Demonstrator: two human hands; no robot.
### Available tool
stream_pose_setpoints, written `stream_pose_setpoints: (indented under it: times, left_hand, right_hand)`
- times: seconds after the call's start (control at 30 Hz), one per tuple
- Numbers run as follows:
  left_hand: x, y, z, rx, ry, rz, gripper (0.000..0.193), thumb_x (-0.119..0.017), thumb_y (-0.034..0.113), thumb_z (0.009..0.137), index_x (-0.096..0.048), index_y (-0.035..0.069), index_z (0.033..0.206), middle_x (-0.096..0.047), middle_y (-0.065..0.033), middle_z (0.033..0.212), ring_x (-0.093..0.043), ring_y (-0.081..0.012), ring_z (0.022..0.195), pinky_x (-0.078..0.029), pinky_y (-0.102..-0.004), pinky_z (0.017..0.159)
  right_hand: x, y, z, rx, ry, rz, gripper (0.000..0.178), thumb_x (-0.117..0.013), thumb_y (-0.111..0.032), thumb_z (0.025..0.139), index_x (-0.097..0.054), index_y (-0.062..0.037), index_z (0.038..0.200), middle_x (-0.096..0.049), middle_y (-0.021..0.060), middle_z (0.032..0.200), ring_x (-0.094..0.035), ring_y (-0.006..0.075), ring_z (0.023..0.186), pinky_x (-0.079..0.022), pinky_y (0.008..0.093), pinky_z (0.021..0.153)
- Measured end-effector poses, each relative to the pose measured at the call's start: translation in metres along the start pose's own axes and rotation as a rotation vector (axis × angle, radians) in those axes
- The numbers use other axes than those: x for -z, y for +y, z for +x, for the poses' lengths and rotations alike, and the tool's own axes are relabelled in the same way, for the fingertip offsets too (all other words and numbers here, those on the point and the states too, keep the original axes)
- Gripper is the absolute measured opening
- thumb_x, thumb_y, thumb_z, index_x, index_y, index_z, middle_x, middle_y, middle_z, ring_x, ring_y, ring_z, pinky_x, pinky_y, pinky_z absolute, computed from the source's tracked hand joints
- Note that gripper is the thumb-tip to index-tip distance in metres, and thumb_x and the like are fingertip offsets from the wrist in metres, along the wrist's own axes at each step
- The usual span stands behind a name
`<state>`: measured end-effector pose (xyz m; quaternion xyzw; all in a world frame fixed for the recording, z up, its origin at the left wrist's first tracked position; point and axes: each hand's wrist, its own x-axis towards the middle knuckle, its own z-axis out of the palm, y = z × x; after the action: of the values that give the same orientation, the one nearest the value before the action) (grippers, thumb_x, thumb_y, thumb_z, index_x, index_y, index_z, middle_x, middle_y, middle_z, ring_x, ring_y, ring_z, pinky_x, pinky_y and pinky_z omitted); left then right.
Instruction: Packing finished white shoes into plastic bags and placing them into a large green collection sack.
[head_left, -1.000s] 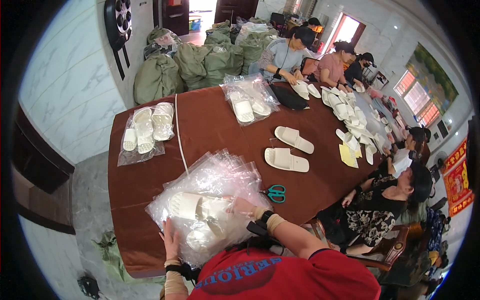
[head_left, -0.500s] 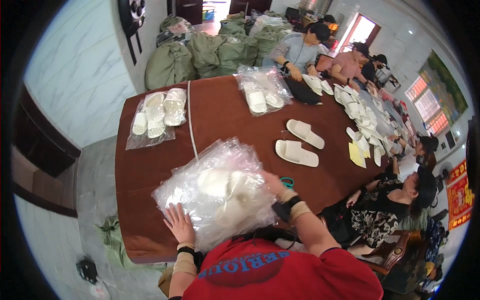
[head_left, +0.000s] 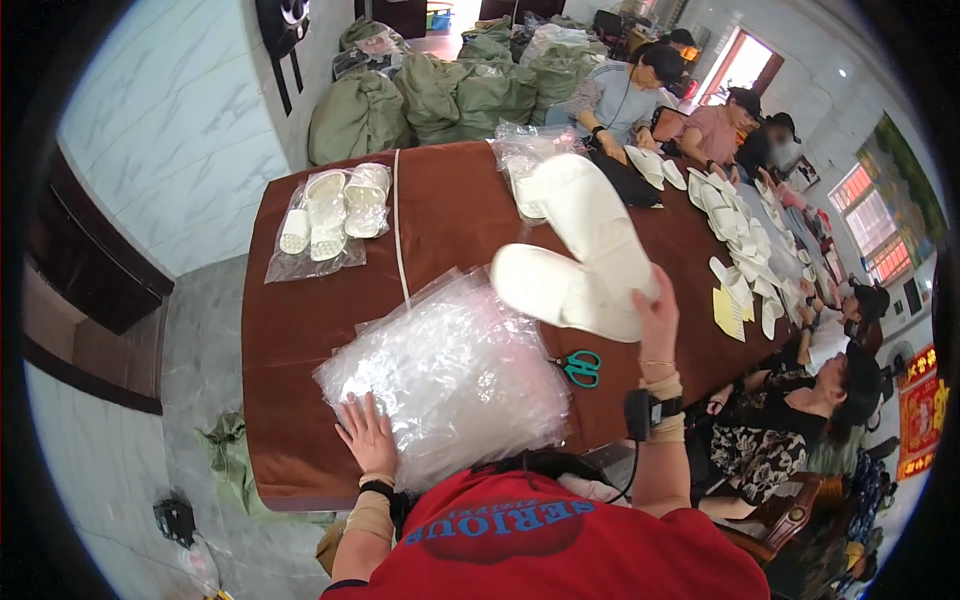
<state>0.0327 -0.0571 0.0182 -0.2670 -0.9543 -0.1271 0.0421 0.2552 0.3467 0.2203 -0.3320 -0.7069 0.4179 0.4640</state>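
Observation:
My right hand (head_left: pixel 655 312) is raised over the table, its fingers gripping a pair of white open-toed slippers (head_left: pixel 600 225) near one end. The two slippers fan apart, overlapping at my grip, and hide part of the table. Flat on the near left corner of a stack of clear plastic bags (head_left: pixel 450 370) lies my left hand (head_left: pixel 368 435), fingers spread and holding nothing. Right of the stack are teal-handled scissors (head_left: pixel 580 368), below my right hand.
A brown-covered table (head_left: pixel 310 400) carries bagged slippers (head_left: pixel 340 215) at far left and another bag (head_left: pixel 515 150) at the back. Loose slippers (head_left: pixel 735 225) and yellow cards (head_left: pixel 728 312) lie on the right. Several co-workers sit along that side. Green sacks (head_left: pixel 360 120) stand behind.
My right hand has risen from the bag stack, lifting the slippers. White slipper shapes over the stack are gone, and the pair farther right no longer shows. My left hand stays on the bags.

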Motion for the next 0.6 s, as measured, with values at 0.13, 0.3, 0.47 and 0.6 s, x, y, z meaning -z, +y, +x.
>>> stream_pose_setpoints:
  times: [0.13,0.3,0.47,0.6]
  left_hand:
    - [-0.001,-0.005,-0.002,0.018,-0.022,-0.017,0.058,-0.05,0.03,0.096,-0.034,0.02,0.151,-0.02,-0.0116,0.161,-0.015,-0.0338,0.148,-0.014,-0.0585,0.115]
    - [0.001,0.005,0.002,-0.025,-0.04,0.0,0.057,-0.05,0.03,0.097,-0.034,0.021,0.151,-0.021,-0.0121,0.161,-0.015,-0.034,0.148,-0.013,-0.0584,0.115]
    - [-0.008,-0.009,0.003,-0.014,-0.118,-0.104,0.059,-0.05,0.033,0.096,-0.034,0.02,0.151,-0.023,-0.0127,0.16,-0.015,-0.0342,0.148,-0.011,-0.0603,0.115]
    - [-0.005,-0.019,0.009,-0.005,-0.202,-0.176,0.061,-0.049,0.039,0.096,-0.033,0.021,0.152,-0.021,-0.0119,0.16,-0.014,-0.0339,0.149,-0.012,-0.0635,0.113]
  right_hand:
    - [-0.056,0.016,-0.032,-0.416,-0.391,0.415,0.051,-0.066,-0.007,0.087,-0.051,-0.0031,0.135,-0.062,0.0027,0.114,-0.059,0.0142,0.099,-0.049,0.0267,0.085]
    - [-0.062,0.16,-0.079,-0.435,-0.537,0.171,0.051,-0.07,-0.009,0.085,-0.053,-0.0051,0.133,-0.063,0.0018,0.112,-0.059,0.0144,0.101,-0.049,0.0291,0.088]
    - [0.002,0.175,-0.029,-0.418,-0.247,0.106,0.05,-0.07,-0.008,0.085,-0.053,-0.0032,0.132,-0.063,0.0039,0.113,-0.058,0.014,0.101,-0.05,0.0284,0.086]
    - [0.091,0.2,0.045,-0.347,0.092,0.301,0.049,-0.066,-0.002,0.087,-0.051,-0.0014,0.134,-0.061,0.0077,0.12,-0.058,0.0172,0.106,-0.049,0.0304,0.091]
